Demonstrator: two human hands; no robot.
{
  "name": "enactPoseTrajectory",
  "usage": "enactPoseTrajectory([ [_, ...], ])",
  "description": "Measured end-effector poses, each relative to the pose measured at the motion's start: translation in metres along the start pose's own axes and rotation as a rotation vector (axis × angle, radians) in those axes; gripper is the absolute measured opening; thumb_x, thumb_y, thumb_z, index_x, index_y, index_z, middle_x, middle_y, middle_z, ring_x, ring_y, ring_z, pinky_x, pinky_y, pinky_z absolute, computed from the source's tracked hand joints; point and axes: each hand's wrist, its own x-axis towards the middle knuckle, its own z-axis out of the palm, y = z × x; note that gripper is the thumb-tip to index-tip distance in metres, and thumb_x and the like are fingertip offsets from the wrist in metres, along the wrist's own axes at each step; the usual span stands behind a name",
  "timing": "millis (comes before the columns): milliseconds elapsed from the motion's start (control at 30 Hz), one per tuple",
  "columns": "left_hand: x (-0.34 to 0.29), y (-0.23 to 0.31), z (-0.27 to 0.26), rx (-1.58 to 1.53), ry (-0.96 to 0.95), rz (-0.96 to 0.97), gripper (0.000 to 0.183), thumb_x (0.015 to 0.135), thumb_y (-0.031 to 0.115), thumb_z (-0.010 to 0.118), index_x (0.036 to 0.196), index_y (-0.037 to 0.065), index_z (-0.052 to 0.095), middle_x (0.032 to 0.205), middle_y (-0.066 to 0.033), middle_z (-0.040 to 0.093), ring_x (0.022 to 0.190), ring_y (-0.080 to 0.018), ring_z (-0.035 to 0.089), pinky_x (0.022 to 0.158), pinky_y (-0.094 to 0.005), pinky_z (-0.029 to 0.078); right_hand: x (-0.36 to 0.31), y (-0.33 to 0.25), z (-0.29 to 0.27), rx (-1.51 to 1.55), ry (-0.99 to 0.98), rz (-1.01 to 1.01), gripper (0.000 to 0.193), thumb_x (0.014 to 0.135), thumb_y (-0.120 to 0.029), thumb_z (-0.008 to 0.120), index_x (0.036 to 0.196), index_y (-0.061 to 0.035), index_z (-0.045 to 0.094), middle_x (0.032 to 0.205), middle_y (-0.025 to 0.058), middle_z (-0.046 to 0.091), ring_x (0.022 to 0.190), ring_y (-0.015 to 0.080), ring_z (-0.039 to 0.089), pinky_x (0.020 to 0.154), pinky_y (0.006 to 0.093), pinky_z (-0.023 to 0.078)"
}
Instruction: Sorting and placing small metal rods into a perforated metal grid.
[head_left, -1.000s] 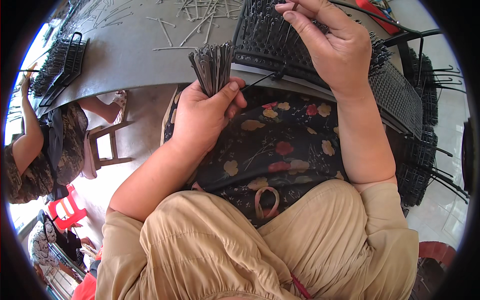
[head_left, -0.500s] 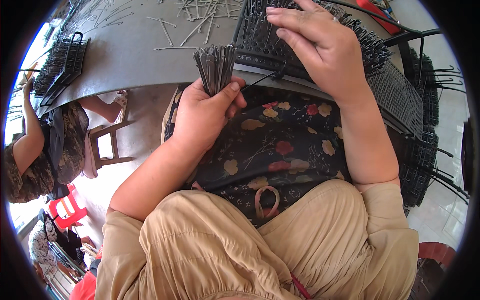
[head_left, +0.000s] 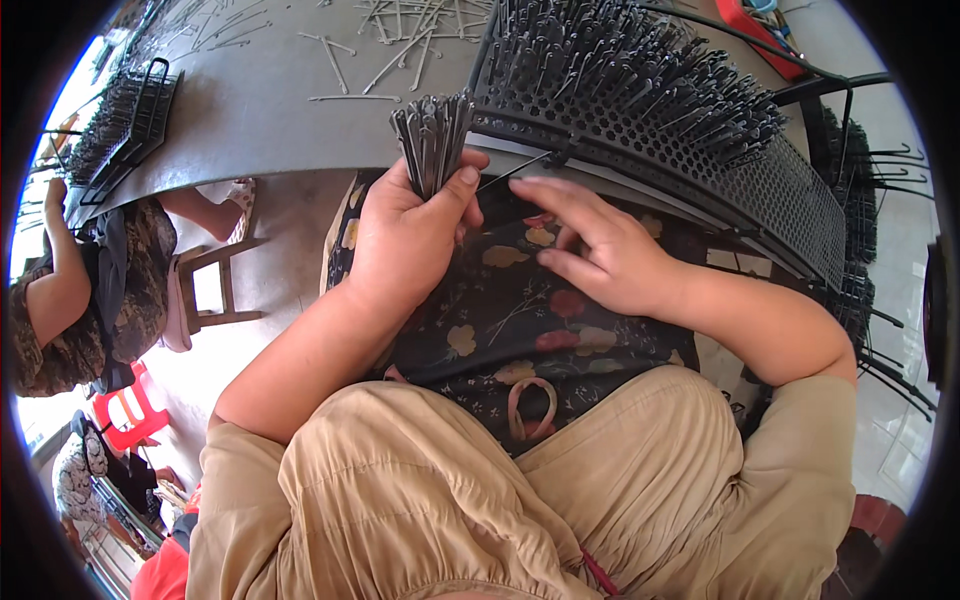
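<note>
My left hand (head_left: 405,235) is closed round an upright bundle of thin metal pins (head_left: 432,145) with small looped ends, held at the table's front edge. My right hand (head_left: 610,245) hovers over the flowered black apron (head_left: 500,340), to the right of the bundle. Its index finger is stretched out and the thumb is apart; nothing shows in it. Beyond it stands a black perforated rack (head_left: 690,170), densely filled with upright dark pins (head_left: 630,80). A thin dark rod (head_left: 515,170) runs between my left hand and the rack's front edge.
Loose pins (head_left: 400,40) lie scattered on the grey table (head_left: 270,110). A second filled rack (head_left: 125,130) stands at the table's left, by another person's arm (head_left: 60,240). More racks (head_left: 855,190) hang at the right. A red tray (head_left: 760,35) sits at the back right.
My right hand has come down and back from over the rack's pins to above the apron, uncovering the rack. My left hand with the bundle has barely moved.
</note>
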Motion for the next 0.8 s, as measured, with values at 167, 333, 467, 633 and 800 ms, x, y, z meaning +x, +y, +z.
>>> enactPoseTrajectory([
  [167, -0.002, -0.001, -0.001, 0.012, 0.031, 0.01, 0.012, 0.096, 0.012, 0.059, 0.104, 0.005, 0.064, 0.067, 0.0009, 0.059, 0.057, -0.0048, 0.05, 0.053, -0.0199, 0.039, 0.017, -0.012, 0.013, 0.291, 0.031, 0.286, 0.08, 0.082, 0.002, 0.066, 0.151, -0.0183, 0.03, 0.147, 0.0133, 0.037, 0.079, 0.0117, 0.06, 0.071, 0.026, 0.053],
  [333, 0.001, -0.004, 0.002, -0.009, 0.052, 0.015, 0.012, 0.096, 0.012, 0.059, 0.103, 0.005, 0.064, 0.067, 0.001, 0.059, 0.057, -0.0049, 0.05, 0.053, -0.02, 0.039, 0.019, -0.005, 0.024, 0.23, 0.079, 0.287, 0.08, 0.082, 0.002, 0.067, 0.15, -0.0177, 0.031, 0.145, 0.0142, 0.038, 0.073, 0.0119, 0.06, 0.069, 0.0257, 0.053],
  [467, 0.001, -0.002, 0.005, -0.03, 0.022, 0.002, 0.011, 0.096, 0.011, 0.059, 0.103, 0.004, 0.064, 0.068, 0.0007, 0.059, 0.058, -0.0052, 0.05, 0.053, -0.0198, 0.039, 0.019, 0.0, 0.022, 0.329, 0.191, 0.146, 0.055, 0.081, 0.002, 0.069, 0.133, -0.0061, 0.054, 0.127, 0.0144, 0.056, 0.073, 0.0128, 0.063, 0.069, 0.0272, 0.053],
  [633, 0.002, -0.002, 0.002, -0.028, -0.009, -0.025, 0.011, 0.095, 0.011, 0.059, 0.103, 0.004, 0.064, 0.069, 0.0001, 0.059, 0.058, -0.0056, 0.05, 0.053, -0.0199, 0.039, 0.026, -0.017, -0.034, 0.048, 0.421, -0.216, 0.012, 0.082, 0.005, 0.069, 0.094, 0.0034, 0.068, 0.088, 0.0102, 0.069, 0.079, 0.0163, 0.066, 0.072, 0.0259, 0.053],
  [800, -0.002, 0.001, 0.007, -0.013, -0.06, -0.077, 0.012, 0.095, 0.011, 0.059, 0.104, 0.003, 0.064, 0.071, -0.0005, 0.06, 0.06, -0.0057, 0.051, 0.054, -0.0199, 0.04, 0.043, -0.029, -0.062, 0.263, 0.762, -0.297, 0.013, 0.082, 0.007, 0.069, 0.095, 0.0037, 0.066, 0.09, 0.0093, 0.067, 0.08, 0.0125, 0.064, 0.072, 0.0239, 0.053],
])
